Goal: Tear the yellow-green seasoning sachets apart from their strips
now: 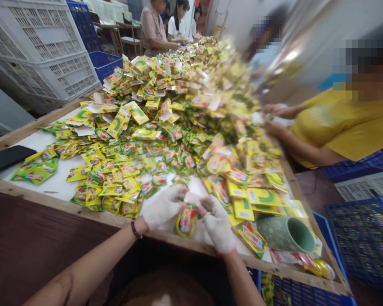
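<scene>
Both my hands wear white knit gloves at the near edge of the table. My left hand and my right hand pinch the two sides of one small yellow and green sachet between them. A bead bracelet circles my left wrist. Just beyond my hands lies a huge heap of the same sachets, which covers most of the white table top. A green cup lies on its side to the right of my right hand, its mouth facing right.
A person in a yellow shirt works at the table's right side. Other people stand at the far end. White crates and blue crates stand around. A dark phone lies at the left edge.
</scene>
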Demonstrator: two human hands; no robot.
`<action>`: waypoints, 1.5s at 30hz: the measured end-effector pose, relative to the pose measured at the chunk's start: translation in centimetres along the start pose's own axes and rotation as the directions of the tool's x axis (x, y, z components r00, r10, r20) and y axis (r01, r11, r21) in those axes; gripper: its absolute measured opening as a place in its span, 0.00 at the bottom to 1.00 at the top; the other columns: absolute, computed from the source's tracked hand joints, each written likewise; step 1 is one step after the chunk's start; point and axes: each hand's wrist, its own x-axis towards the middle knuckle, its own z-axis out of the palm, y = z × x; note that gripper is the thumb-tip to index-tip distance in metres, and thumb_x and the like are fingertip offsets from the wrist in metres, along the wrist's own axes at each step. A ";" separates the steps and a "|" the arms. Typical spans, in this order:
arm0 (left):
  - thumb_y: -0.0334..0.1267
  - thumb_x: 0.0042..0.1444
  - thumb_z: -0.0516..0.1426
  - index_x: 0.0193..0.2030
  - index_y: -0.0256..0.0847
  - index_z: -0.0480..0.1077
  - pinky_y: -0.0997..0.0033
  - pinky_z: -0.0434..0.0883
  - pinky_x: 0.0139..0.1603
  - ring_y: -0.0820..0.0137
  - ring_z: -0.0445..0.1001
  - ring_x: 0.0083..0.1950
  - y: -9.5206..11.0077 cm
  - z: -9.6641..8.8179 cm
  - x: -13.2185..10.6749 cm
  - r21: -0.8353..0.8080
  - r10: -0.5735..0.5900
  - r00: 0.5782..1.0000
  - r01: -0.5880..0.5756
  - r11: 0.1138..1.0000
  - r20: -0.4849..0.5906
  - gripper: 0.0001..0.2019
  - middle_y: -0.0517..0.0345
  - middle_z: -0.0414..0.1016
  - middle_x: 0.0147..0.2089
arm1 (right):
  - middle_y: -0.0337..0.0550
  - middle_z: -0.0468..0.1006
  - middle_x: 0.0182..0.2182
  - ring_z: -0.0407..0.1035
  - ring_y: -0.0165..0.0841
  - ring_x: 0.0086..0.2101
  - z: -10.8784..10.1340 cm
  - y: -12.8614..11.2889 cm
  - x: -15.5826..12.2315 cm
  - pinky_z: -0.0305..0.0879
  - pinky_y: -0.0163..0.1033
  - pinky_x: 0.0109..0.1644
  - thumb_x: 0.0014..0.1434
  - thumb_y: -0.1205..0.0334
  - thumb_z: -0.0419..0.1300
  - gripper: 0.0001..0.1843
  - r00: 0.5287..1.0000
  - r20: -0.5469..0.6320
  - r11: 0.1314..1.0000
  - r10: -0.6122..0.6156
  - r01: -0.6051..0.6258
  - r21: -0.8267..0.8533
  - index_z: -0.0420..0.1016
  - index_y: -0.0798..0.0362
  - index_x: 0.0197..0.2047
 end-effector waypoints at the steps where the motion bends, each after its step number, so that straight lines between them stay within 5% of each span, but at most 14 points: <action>1: 0.36 0.52 0.58 0.46 0.40 0.70 0.70 0.71 0.42 0.68 0.75 0.41 0.0 -0.1 0.1 0.029 0.005 1.000 -0.005 1.000 0.021 0.14 0.55 0.77 0.41 | 0.38 0.72 0.27 0.66 0.31 0.27 0.0 -0.1 0.1 0.66 0.34 0.28 0.55 0.53 0.58 0.15 1.000 0.007 1.000 0.008 -0.009 0.024 0.71 0.53 0.43; 7: 0.41 0.53 0.57 0.30 0.40 0.75 0.74 0.65 0.35 0.71 0.70 0.34 1.5 -0.9 -0.2 0.366 -0.034 0.999 0.040 0.930 -0.023 0.08 0.61 0.73 0.29 | 0.42 0.79 0.30 0.71 0.36 0.32 -0.1 -1.3 -0.2 0.68 0.38 0.38 0.58 0.53 0.57 0.14 0.991 0.078 0.969 -0.107 0.122 -0.213 0.80 0.52 0.36; 12: 0.40 0.50 0.58 0.29 0.36 0.73 0.77 0.61 0.29 0.76 0.64 0.28 2.9 -1.0 0.4 0.194 -0.092 0.995 0.085 0.977 0.025 0.09 0.63 0.69 0.26 | 0.37 0.73 0.21 0.65 0.30 0.22 0.1 -2.0 0.3 0.64 0.32 0.25 0.57 0.50 0.57 0.16 0.998 0.061 0.983 0.004 0.007 -0.181 0.80 0.53 0.34; 16: 0.41 0.53 0.56 0.24 0.36 0.70 0.78 0.58 0.26 0.78 0.59 0.25 3.1 -1.3 0.2 0.197 -0.057 0.997 0.047 0.979 0.043 0.12 0.65 0.63 0.22 | 0.39 0.75 0.22 0.68 0.31 0.24 -0.2 -1.8 0.3 0.66 0.33 0.28 0.58 0.52 0.57 0.16 0.996 0.082 0.975 -0.032 0.049 -0.215 0.80 0.53 0.33; 24: 0.37 0.55 0.55 0.39 0.40 0.76 0.72 0.70 0.41 0.70 0.73 0.37 0.6 -0.7 -2.0 0.319 0.114 0.993 -0.095 0.943 -0.041 0.09 0.57 0.79 0.36 | 0.42 0.80 0.32 0.74 0.36 0.34 -0.6 -1.1 -0.6 0.70 0.38 0.38 0.57 0.59 0.59 0.13 0.939 0.201 0.905 -0.278 0.327 -0.274 0.80 0.50 0.43; 27: 0.37 0.58 0.53 0.41 0.41 0.74 0.71 0.69 0.43 0.69 0.74 0.40 0.3 -1.1 -2.3 0.522 0.180 0.983 -0.137 0.842 -0.034 0.10 0.56 0.78 0.38 | 0.41 0.79 0.32 0.72 0.35 0.34 -0.3 -1.2 -0.2 0.69 0.37 0.39 0.58 0.60 0.57 0.11 0.959 0.211 0.931 -0.187 0.241 -0.273 0.80 0.51 0.41; 30: 0.40 0.58 0.54 0.41 0.40 0.71 0.67 0.69 0.43 0.65 0.73 0.41 0.4 -1.9 -2.7 0.744 0.132 0.988 -0.034 0.668 -0.074 0.09 0.52 0.75 0.40 | 0.41 0.77 0.30 0.71 0.35 0.32 -1.0 -0.9 0.2 0.67 0.37 0.37 0.59 0.59 0.55 0.10 0.988 0.124 0.939 -0.089 0.125 -0.319 0.77 0.53 0.36; 34: 0.42 0.48 0.62 0.37 0.40 0.69 0.62 0.67 0.42 0.58 0.72 0.42 0.3 -2.3 -3.2 0.897 -0.001 0.992 0.114 0.427 -0.126 0.12 0.50 0.72 0.39 | 0.43 0.72 0.31 0.68 0.36 0.36 -1.8 -1.4 0.7 0.64 0.39 0.42 0.59 0.59 0.55 0.12 0.958 0.046 0.831 -0.284 0.270 -0.486 0.73 0.52 0.27; 36: 0.37 0.47 0.61 0.35 0.40 0.68 0.64 0.67 0.39 0.61 0.71 0.39 0.2 -2.0 -3.2 0.865 -0.054 0.985 0.168 0.472 -0.162 0.09 0.52 0.71 0.36 | 0.44 0.71 0.32 0.68 0.36 0.36 -1.3 -2.1 0.8 0.64 0.39 0.42 0.59 0.60 0.55 0.10 0.937 0.052 0.784 -0.345 0.318 -0.533 0.74 0.52 0.29; 39: 0.33 0.53 0.55 0.31 0.41 0.66 0.71 0.65 0.35 0.68 0.70 0.33 0.4 -1.6 -3.0 0.649 -0.079 0.975 0.197 0.735 -0.207 0.01 0.59 0.70 0.30 | 0.45 0.73 0.33 0.68 0.36 0.35 0.6 -3.1 0.8 0.64 0.40 0.41 0.57 0.60 0.56 0.08 0.937 0.094 0.769 -0.336 0.330 -0.547 0.76 0.53 0.34; 41: 0.34 0.56 0.52 0.31 0.40 0.66 0.73 0.65 0.33 0.71 0.69 0.31 0.8 -1.5 -2.5 0.454 -0.051 0.976 0.144 0.879 -0.212 0.04 0.62 0.70 0.28 | 0.45 0.75 0.34 0.70 0.36 0.34 1.9 -3.2 1.1 0.66 0.39 0.40 0.56 0.59 0.57 0.10 0.955 0.126 0.836 -0.269 0.296 -0.462 0.76 0.53 0.40; 43: 0.37 0.60 0.49 0.30 0.40 0.66 0.75 0.65 0.31 0.72 0.68 0.29 1.2 -1.5 -1.7 0.410 -0.006 0.978 0.092 0.907 -0.208 0.09 0.62 0.70 0.27 | 0.43 0.78 0.34 0.71 0.36 0.34 2.8 -2.8 1.7 0.67 0.38 0.39 0.56 0.59 0.56 0.13 0.974 0.152 0.923 -0.167 0.208 -0.322 0.75 0.52 0.43; 45: 0.38 0.63 0.46 0.32 0.40 0.67 0.74 0.66 0.34 0.72 0.70 0.32 1.3 -1.7 -0.4 0.559 0.029 0.976 0.099 0.823 -0.215 0.12 0.60 0.71 0.29 | 0.41 0.79 0.34 0.72 0.36 0.35 2.9 -2.1 2.7 0.68 0.39 0.41 0.56 0.60 0.55 0.12 0.983 0.157 0.959 -0.098 0.136 -0.248 0.75 0.51 0.41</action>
